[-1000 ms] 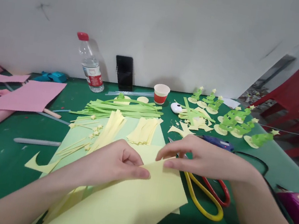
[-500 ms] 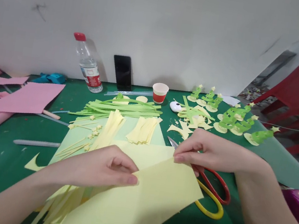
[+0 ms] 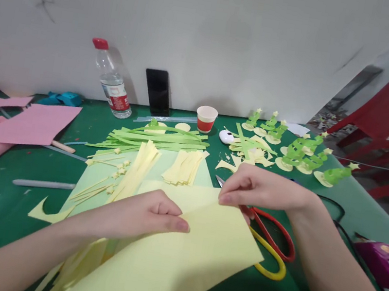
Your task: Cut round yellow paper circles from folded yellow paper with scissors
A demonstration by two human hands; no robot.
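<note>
A pale yellow sheet of paper [image 3: 176, 260] is pinched along its upper edge by both hands. My left hand [image 3: 159, 214] is closed on it near the middle, thumb on top. My right hand [image 3: 247, 188] grips the same edge farther right, thumb and forefinger together. Scissors [image 3: 276, 244] with one red and one yellow handle loop lie beneath and beside my right hand, their blade tip showing to its left. Behind the sheet, short yellow paper strips [image 3: 183, 167] and longer yellow strips [image 3: 139, 166] rest on a light green sheet [image 3: 163, 158].
Green paper strips [image 3: 151, 139], a paper cup [image 3: 206, 119], a phone [image 3: 157, 93] and a water bottle [image 3: 113, 86] stand or lie toward the wall. Several small green paper trees [image 3: 298, 152] stand at right. Pink paper [image 3: 35, 125] and a white pen [image 3: 44, 184] are left; a purple device [image 3: 380, 263] is right.
My two hands have come closer together along the paper's edge, the left sliding slightly right. The view has shifted a little, showing more of the purple device.
</note>
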